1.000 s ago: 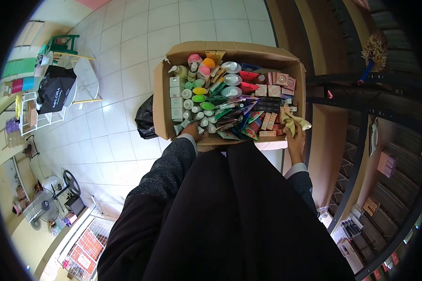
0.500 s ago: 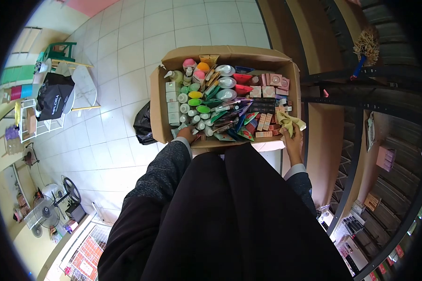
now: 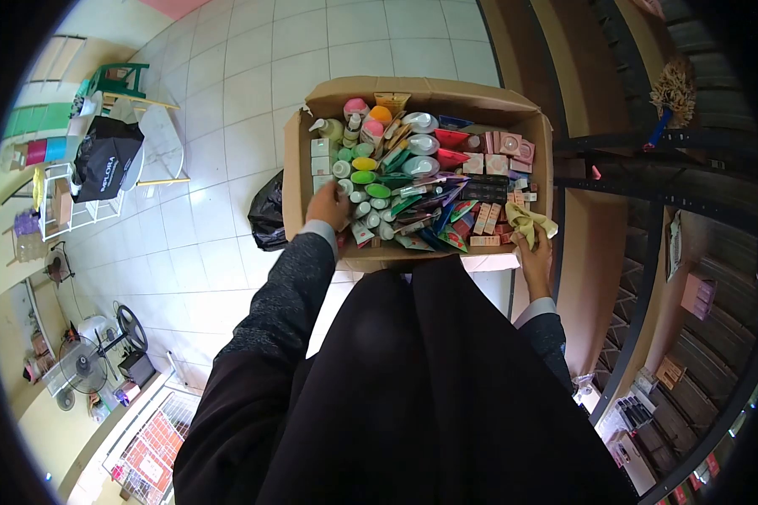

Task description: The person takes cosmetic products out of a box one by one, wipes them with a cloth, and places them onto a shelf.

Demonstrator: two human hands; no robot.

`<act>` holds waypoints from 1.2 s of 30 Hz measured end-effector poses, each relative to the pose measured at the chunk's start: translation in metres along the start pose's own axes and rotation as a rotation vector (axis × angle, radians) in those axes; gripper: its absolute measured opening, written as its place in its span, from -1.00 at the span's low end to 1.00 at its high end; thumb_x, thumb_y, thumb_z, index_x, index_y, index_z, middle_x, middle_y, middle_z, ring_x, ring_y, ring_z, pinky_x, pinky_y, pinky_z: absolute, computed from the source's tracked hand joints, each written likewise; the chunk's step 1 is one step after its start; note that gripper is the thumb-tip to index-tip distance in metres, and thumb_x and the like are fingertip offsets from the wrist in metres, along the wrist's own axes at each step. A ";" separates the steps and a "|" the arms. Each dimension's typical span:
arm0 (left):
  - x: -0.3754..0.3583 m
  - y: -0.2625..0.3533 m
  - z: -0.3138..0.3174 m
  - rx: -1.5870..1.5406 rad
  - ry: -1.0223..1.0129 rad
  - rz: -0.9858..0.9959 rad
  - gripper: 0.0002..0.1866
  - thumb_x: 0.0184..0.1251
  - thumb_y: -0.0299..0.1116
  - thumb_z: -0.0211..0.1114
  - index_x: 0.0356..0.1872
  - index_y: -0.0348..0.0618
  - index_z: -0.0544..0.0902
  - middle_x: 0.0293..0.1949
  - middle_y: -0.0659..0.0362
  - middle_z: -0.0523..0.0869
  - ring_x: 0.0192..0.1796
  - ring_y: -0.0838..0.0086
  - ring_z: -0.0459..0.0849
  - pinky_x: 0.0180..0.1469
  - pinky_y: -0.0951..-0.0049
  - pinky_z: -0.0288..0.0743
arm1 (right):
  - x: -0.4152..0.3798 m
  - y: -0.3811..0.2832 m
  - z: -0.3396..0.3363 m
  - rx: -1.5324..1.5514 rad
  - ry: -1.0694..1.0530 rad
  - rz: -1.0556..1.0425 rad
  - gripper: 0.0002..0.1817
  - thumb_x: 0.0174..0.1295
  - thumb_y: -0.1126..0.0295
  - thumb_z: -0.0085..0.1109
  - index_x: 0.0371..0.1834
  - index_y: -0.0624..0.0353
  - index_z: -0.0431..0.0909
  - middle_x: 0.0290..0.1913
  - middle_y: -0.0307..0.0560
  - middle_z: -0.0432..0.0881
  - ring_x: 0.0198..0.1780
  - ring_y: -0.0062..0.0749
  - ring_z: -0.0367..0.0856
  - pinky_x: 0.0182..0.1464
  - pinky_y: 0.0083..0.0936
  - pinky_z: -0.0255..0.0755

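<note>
Cardboard box (image 3: pixel 293 181), open-topped, just beyond the dark clothing (image 3: pixel 379 379), packed tight with bottles, tubes and cartons. Left hand (image 3: pixel 328 207) over its near-left part, back of hand up, fingers bent down and pointing away from the body. Wrist above the near rim, forearm in a speckled grey sleeve (image 3: pixel 288 282) slanting up from lower left. Fingertips right by the white-capped bottles (image 3: pixel 360 210), near small white cartons (image 3: pixel 321 148). Grip there mostly hidden by the hand itself: cannot tell how far open, or if holding anything.

Right hand (image 3: pixel 535 257) at the near-right corner, wrist roughly straight, fingers pointing forward. Thumb and fingers closed on a crumpled yellow cloth (image 3: pixel 529 221) (lumpy folds, exact shape unclear), bunched beside orange-and-white cartons (image 3: pixel 485 220) and overlapping the right rim in this view. Farther in: green and yellow oval tops (image 3: pixel 364 178), pink cartons (image 3: pixel 511 143) toward far right. Outside: black plastic bag (image 3: pixel 267 217) just left of the box, on pale tiles (image 3: pixel 248 126); shelving (image 3: pixel 594 278) to the right.
</note>
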State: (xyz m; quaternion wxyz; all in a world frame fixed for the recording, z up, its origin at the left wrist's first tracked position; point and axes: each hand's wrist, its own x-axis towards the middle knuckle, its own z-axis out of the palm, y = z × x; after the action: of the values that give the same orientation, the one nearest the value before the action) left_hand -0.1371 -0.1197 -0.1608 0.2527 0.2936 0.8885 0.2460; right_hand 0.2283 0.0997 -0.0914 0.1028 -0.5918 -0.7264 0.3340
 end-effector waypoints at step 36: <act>0.071 0.069 -0.007 -0.066 0.002 0.455 -0.62 0.00 -0.46 0.30 -0.07 -0.15 0.50 -0.07 -0.01 0.56 0.03 0.11 0.51 0.10 0.25 0.37 | 0.010 -0.007 -0.002 0.077 0.039 0.097 -0.51 0.20 0.12 0.11 0.13 0.17 0.40 0.06 0.21 0.49 0.08 0.03 0.47 0.08 -0.26 0.33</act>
State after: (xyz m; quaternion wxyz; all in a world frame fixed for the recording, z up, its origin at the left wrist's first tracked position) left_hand -0.1633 -0.0273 -0.1365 0.1991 0.4776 0.7913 0.3258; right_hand 0.2208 0.1088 -0.0878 0.1234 -0.6282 -0.6813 0.3549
